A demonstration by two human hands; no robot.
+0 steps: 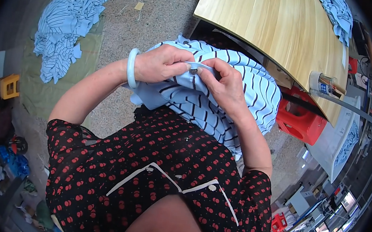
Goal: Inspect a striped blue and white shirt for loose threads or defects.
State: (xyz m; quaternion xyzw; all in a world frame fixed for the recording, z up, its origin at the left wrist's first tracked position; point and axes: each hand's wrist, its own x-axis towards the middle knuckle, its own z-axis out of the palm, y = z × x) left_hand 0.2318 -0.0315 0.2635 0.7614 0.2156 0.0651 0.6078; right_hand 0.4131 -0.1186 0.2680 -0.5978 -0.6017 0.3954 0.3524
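A light blue shirt with dark stripes (pixel 254 89) is bunched across my lap and held up in front of me. My left hand (pixel 162 64), with a pale bangle (pixel 131 68) on its wrist, pinches the plain blue edge of the cloth between thumb and fingers. Just to the right, my right hand (pixel 226 85) grips the same edge, its thumb close beside a dark round button (pixel 193 71). Between the two hands the edge is stretched taut. The cloth's underside and the fingertips behind it are hidden.
A wooden table (pixel 265 21) stands ahead to the right, with a clear cup of tools (pixel 323 84) at its edge and a red stool (pixel 300 121) below. More striped garments (pixel 67 26) lie heaped on a green floor cloth (pixel 87 54) at the left. A yellow stool (pixel 9 86) stands beyond.
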